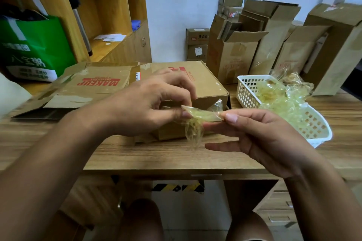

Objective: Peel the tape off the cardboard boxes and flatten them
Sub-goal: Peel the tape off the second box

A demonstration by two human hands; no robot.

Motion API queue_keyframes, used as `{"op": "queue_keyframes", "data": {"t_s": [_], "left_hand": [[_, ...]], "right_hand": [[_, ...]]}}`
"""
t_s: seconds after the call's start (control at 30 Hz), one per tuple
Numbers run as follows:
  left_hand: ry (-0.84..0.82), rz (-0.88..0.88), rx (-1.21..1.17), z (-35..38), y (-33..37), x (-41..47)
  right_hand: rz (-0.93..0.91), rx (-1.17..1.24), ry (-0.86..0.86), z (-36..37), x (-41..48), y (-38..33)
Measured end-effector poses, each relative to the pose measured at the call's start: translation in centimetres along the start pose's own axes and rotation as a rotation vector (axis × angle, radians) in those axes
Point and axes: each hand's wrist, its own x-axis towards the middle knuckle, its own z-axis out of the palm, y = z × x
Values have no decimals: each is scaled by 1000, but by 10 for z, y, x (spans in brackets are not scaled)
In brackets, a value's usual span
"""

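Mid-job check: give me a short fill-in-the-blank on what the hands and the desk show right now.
1. The left hand and right hand together pinch a clear strip of ____.
2. The basket on the desk beside the right hand is ____ in colour.
3. The flattened box behind the left hand carries the red word ____.
Missing words: tape; white; MAKEUP.

green bag l, white basket on desk r, shelf behind.
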Motion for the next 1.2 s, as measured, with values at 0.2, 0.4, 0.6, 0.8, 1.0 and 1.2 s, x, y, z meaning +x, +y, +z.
{"op": "queue_keyframes", "data": {"t_s": [0.2,0.4,0.6,0.8,1.0,1.2], "left_hand": [[219,-74,26,-28,-14,-26],[212,-177,-22,-2,-3,-16],[179,-163,-149,25,5,-10],[111,-146,-240,29,8,-3],[196,-118,-95,28,1,4],[383,-233,90,26,-26,10]], "right_hand": [[-209,37,601,-18,-7,-14],[-398,-563,181,9,-1,3],[-518,-833,242,21,10,13],[-523,-757,310,16,3,-3],[-488,-932,524,-8,-12,-43],[-241,-1448,901,-89,-12,-86]]}}
